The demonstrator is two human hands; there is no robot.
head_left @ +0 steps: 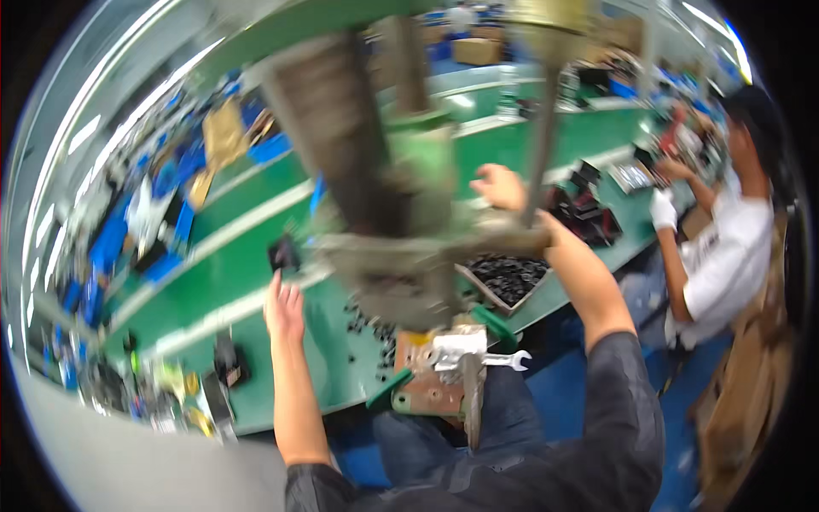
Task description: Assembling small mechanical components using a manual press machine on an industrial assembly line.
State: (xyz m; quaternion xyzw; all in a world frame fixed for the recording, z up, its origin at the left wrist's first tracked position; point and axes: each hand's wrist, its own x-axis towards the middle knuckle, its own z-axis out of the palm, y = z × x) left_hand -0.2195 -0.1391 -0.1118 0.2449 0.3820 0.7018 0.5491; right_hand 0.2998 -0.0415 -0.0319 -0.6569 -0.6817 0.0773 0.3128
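Note:
My left hand (286,311) is stretched forward over the green bench, fingers extended. Its fingertips meet the lower edge of a small black box-like part (283,254), which is blurred. My right hand (501,186) reaches past the far side of the press, fingers partly bent and apart, with nothing visible in them. Between my arms stands the green and grey bench press (392,256), its head smeared by motion. On its base, near my lap, lie a metal fixture (459,348) and an open-ended wrench (509,361).
A tray of small black pieces (509,280) sits right of the press, with loose black pieces (375,333) to its left. Black and red parts (584,209) lie further right. A co-worker in a white shirt (725,256) sits at the right. Tools and bottles (175,388) crowd the left.

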